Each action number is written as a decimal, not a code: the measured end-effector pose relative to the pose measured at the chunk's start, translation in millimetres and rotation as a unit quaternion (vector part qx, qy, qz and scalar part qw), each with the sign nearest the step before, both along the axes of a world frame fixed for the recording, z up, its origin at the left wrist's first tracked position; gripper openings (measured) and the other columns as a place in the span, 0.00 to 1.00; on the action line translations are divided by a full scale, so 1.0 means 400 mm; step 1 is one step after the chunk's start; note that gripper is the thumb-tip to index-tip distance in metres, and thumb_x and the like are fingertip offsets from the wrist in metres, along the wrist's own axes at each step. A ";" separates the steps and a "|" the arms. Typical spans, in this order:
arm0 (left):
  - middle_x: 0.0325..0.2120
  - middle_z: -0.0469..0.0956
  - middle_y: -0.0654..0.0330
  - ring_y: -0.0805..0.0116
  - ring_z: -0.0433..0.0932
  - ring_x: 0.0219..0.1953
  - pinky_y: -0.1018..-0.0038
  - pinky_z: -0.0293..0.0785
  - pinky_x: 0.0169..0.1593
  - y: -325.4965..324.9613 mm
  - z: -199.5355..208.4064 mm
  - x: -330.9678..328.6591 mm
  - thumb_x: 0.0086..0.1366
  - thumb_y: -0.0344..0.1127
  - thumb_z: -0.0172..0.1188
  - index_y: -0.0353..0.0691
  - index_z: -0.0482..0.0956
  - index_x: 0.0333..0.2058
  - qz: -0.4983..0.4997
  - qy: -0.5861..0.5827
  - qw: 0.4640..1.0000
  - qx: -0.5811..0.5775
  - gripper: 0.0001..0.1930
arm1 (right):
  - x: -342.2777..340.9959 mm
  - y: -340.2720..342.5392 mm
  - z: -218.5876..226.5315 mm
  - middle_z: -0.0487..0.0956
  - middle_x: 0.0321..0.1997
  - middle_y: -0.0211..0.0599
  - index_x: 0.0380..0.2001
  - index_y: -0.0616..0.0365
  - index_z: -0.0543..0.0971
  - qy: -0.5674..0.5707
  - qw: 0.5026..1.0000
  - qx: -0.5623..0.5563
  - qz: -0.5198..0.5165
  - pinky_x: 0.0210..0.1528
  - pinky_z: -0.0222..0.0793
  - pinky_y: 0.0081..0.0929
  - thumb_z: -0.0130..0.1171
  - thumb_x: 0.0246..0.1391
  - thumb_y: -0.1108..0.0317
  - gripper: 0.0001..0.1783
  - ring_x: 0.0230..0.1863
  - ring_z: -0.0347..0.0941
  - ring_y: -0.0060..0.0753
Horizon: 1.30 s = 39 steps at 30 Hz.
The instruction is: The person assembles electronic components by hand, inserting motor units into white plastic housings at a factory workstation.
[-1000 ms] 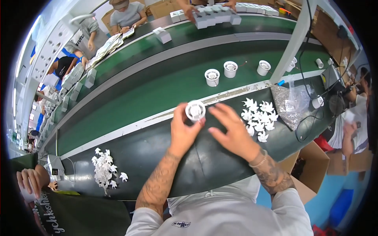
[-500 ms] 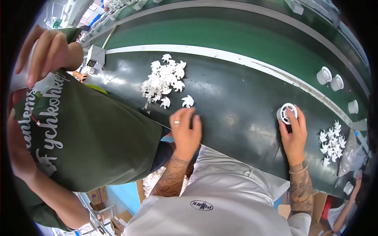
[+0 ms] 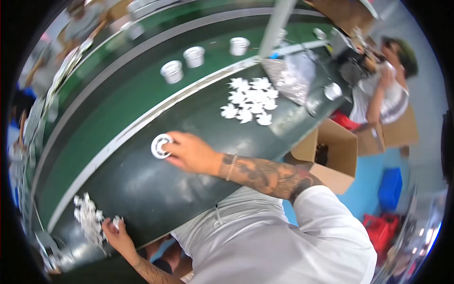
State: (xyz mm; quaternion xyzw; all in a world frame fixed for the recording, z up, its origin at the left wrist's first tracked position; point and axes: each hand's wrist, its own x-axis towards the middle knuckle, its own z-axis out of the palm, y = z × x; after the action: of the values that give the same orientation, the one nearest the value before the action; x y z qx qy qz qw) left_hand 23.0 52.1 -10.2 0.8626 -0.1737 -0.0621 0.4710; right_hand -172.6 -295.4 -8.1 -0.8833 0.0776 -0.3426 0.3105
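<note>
My right hand (image 3: 187,151) grips a round white plastic cup-like part (image 3: 161,146) with spokes across its open top, above or on the dark green work surface (image 3: 142,189). At the lower left, my left hand (image 3: 117,236) has thumb and finger apart beside a small white finned piece (image 3: 117,221). Whether they touch it is blurred. Just left of that hand lies a loose pile of white finned pieces (image 3: 87,217). Another group of white finned pieces (image 3: 250,100) is spread beyond my right hand.
Several white cups, including this cup (image 3: 171,72), stand on the green belt (image 3: 118,90) behind a pale rail (image 3: 137,127). A clear plastic bag (image 3: 291,78) lies at the far right. Open cardboard boxes (image 3: 331,146) stand beside the table; another person (image 3: 380,90) sits beyond.
My view has swung to the right, bringing the boxes and seated person into sight. The right hand still holds the white part; the left hand's fingertips are closer to the lone finned piece.
</note>
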 end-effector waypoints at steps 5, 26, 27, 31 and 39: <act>0.36 0.77 0.62 0.78 0.73 0.32 0.80 0.70 0.37 -0.118 -0.019 -0.035 0.63 0.26 0.62 0.33 0.76 0.46 -0.047 0.062 0.994 -0.075 0.12 | -0.042 -0.018 -0.009 0.72 0.43 0.44 0.39 0.54 0.75 -0.055 0.998 -0.022 -0.035 0.44 0.71 0.42 0.64 0.46 0.68 0.15 0.41 0.73 0.50; 0.35 0.77 0.57 0.73 0.75 0.30 0.79 0.73 0.35 -0.459 0.090 -0.304 0.69 0.27 0.53 0.34 0.71 0.47 -0.248 0.193 0.907 -0.279 0.09 | -0.180 0.038 0.060 0.76 0.47 0.29 0.45 0.46 0.70 -0.192 0.548 0.809 0.093 0.44 0.71 0.29 0.56 0.63 0.57 0.11 0.47 0.74 0.25; 0.38 0.76 0.56 0.73 0.75 0.33 0.78 0.72 0.38 -0.466 0.100 -0.320 0.67 0.26 0.54 0.34 0.72 0.44 -0.266 0.194 0.900 -0.284 0.08 | -0.180 0.043 0.058 0.76 0.48 0.30 0.47 0.47 0.70 -0.196 0.538 0.815 0.091 0.44 0.72 0.30 0.56 0.64 0.58 0.13 0.48 0.74 0.26; 0.45 0.70 0.57 0.68 0.72 0.43 0.74 0.69 0.46 -0.512 0.115 -0.357 0.63 0.28 0.59 0.32 0.75 0.37 -0.358 0.024 0.907 -0.220 0.06 | -0.193 0.066 0.079 0.76 0.45 0.27 0.45 0.47 0.71 -0.207 0.550 0.804 0.086 0.46 0.70 0.27 0.58 0.63 0.57 0.12 0.45 0.73 0.22; 0.49 0.71 0.54 0.61 0.72 0.49 0.69 0.69 0.51 -0.562 0.192 -0.406 0.61 0.28 0.60 0.32 0.78 0.36 -0.423 -0.109 0.894 -0.103 0.06 | -0.225 0.095 0.079 0.75 0.45 0.30 0.47 0.51 0.71 -0.215 0.480 0.845 0.095 0.50 0.73 0.31 0.58 0.63 0.60 0.14 0.47 0.74 0.24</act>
State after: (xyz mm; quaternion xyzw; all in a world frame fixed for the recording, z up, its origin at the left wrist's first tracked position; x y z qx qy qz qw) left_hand -139.3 -172.9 66.6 0.6559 -0.5774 -0.1428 0.4649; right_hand -262.4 -257.2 23.5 -0.0948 0.1760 -0.2593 0.9449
